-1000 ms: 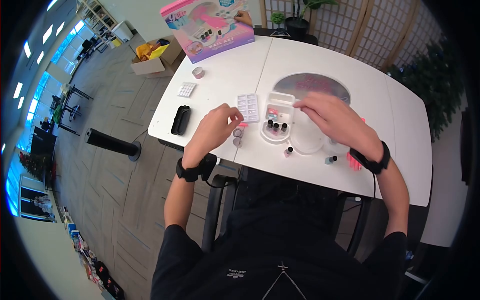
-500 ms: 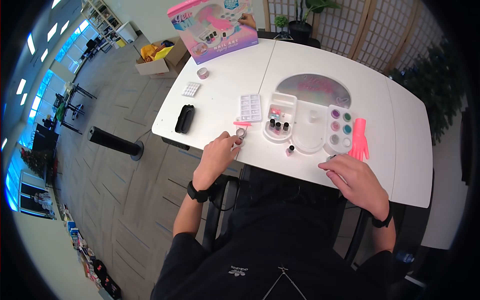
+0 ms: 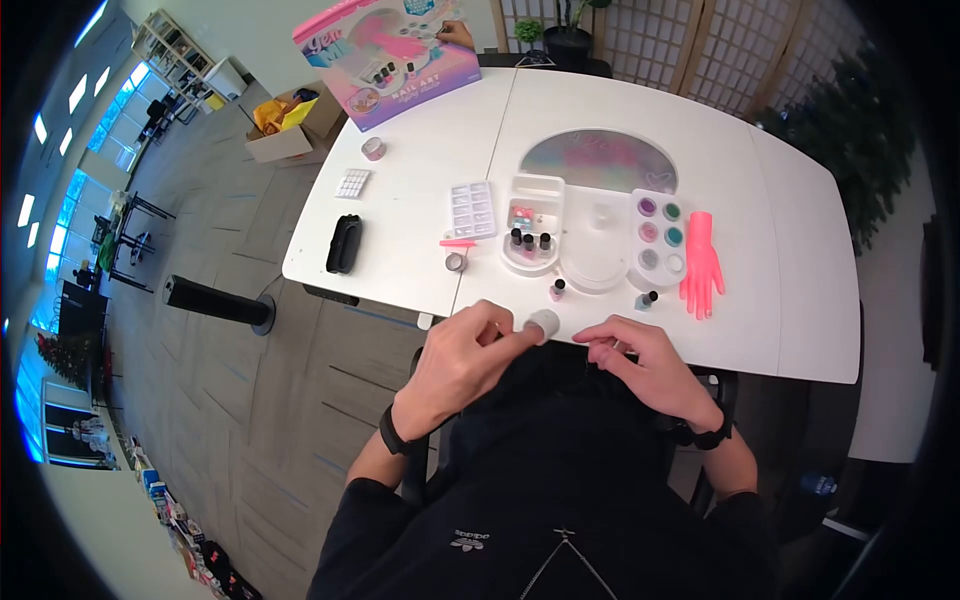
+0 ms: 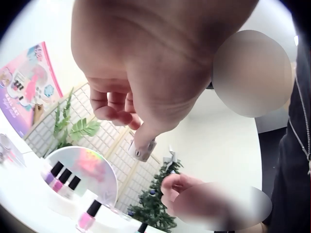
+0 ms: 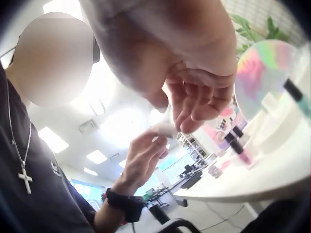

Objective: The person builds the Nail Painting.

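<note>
My left hand [image 3: 462, 358] pinches a small, round, pale plastic pot [image 3: 543, 322], presumably keeping its face free; my right hand [image 3: 655, 372] open nearby, fingers loosely bent.

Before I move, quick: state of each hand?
Left hand: closed, pinching a small round pot.
Right hand: open, fingers loosely bent, nothing visible in it.
</note>
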Available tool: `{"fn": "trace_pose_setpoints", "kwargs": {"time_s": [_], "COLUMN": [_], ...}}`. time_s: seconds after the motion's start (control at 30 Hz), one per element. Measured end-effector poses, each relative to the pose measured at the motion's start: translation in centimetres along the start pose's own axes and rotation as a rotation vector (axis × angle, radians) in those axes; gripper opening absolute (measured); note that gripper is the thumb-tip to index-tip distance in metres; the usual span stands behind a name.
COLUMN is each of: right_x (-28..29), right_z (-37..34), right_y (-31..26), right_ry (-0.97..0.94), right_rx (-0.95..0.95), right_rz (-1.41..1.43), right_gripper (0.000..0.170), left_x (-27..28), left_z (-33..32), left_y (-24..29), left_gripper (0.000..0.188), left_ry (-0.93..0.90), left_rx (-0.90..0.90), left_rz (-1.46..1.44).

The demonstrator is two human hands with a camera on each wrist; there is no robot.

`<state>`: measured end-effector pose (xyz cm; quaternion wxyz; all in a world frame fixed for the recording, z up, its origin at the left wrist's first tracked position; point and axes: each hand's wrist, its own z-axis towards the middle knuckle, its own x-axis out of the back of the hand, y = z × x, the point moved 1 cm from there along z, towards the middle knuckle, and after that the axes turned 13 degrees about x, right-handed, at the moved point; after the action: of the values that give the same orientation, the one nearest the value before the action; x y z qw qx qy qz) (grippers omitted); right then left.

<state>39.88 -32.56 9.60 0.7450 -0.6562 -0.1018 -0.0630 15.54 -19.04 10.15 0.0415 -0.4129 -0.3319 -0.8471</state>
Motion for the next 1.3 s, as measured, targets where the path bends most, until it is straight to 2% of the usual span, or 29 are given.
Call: {"fn": "trace_pose_setpoints", "kwargs": {"time_s": [0.07, 0.23, 0.33, 0.37, 0.43, 0.53, 0.63, 0.73, 0.97, 1.07, 1.17, 1.27, 1.3], "right_x": [-0.7, -1.1, -1.2, -1.2, -1.3, -2.1, -2.6, -2.8, -2.4, -2.2, -2.5, -2.4, -2.2], "right_z": [0.2, 0.3, 0.2, 0.2, 0.1, 0.0, -0.1, 0.0, -0.1, -0.3, 0.0, 0.2, 0.2], "right_y": [0.3, 1.1, 1.9, 2.0, 1.6, 1.0, 1.4, 1.3, 0.7, 0.0, -1.0, -1.0, -0.8], "right_ry": [0.066, 0.121, 0.157, 0.166, 0.204, 0.278, 0.31, 0.325, 0.294, 0.379, 0.474, 0.341, 0.332], "right_rx": [-0.051, -0.143, -0.156, -0.155, -0.091, 0.037, 0.166, 0.242, 0.277, 0.341, 0.652, 0.724, 0.716], "right_rz": [0.261, 0.61, 0.709, 0.728, 0.582, 0.371, 0.152, -0.011, -0.159, -0.263, -0.584, -0.701, -0.689], "right_gripper": [0.028, 0.025, 0.021, 0.02, 0.018, 0.015, 0.015, 0.017, 0.014, 0.012, 0.031, 0.047, 0.047], "left_x": [-0.2, -1.0, -1.3, -1.4, -1.8, -1.7, -2.6, -3.4, -4.0, -4.6, -4.7, -4.7, -4.7], "left_z": [0.4, 0.8, 1.0, 1.0, 0.7, 0.9, 0.6, 0.3, 0.2, 0.1, 0.2, 0.2, 0.2], "left_y": [0.8, 1.6, 1.5, 1.6, 1.9, 2.8, 2.7, 2.6, 2.7, 2.2, 2.0, 2.1, 2.1], "left_gripper": [0.038, 0.038, 0.033, 0.032, 0.031, 0.024, 0.019, 0.012, 0.002, 0.003, 0.004, 0.004, 0.004], "left_ry": [-0.022, -0.061, -0.088, -0.117, -0.174, -0.217, -0.25, -0.234, -0.197, -0.174, -0.153, -0.178, -0.191], "left_rx": [-0.092, -0.206, -0.166, -0.072, 0.119, 0.266, 0.432, 0.519, 0.514, 0.531, 0.55, 0.543, 0.526], "left_rz": [0.0, -0.009, -0.011, -0.082, -0.224, -0.5, -0.67, -0.799, -0.908, -0.918, -0.936, -0.962, -0.961]}}
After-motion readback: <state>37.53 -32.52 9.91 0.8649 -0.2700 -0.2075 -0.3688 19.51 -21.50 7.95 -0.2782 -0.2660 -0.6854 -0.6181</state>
